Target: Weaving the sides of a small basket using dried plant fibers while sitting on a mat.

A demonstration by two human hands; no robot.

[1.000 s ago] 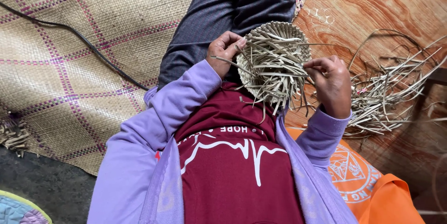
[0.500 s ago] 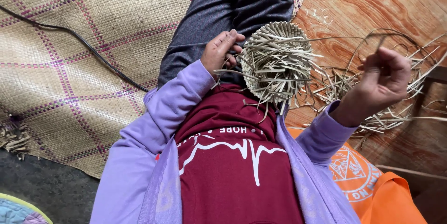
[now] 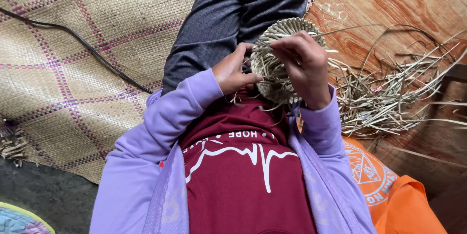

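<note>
- Head view: the half-woven basket [image 3: 279, 64], round and made of pale dry straw strips, is in the upper middle of the frame, resting on the person's lap just above the dark red shirt [image 3: 243, 180].
- The left hand [image 3: 233, 71] is at the left edge of the basket; its fingers are curled and pressed against the basket wall, gripping it.
- The right hand [image 3: 304, 66] lies over the front of the basket, the fingers bent down and pinching a thin straw strip near the rim; the exact strip between the fingertips I cannot tell.
- Some loose strips stick out from the basket rim to the right.
- A loose pile of straw strips [image 3: 389, 93] lies on the wooden floor [image 3: 389, 0] at the right of the frame, just beside the right hand's wrist.
- The person's legs in grey trousers [image 3: 233, 15] go up to the top middle of the frame.
- A woven mat [image 3: 73, 69] with purple lines covers the left part, and a black cable [image 3: 82, 44] crosses it from the upper left toward the legs.
- An orange cloth [image 3: 389, 190] is in the lower right, partly under the purple sleeve [image 3: 326, 137].
</note>
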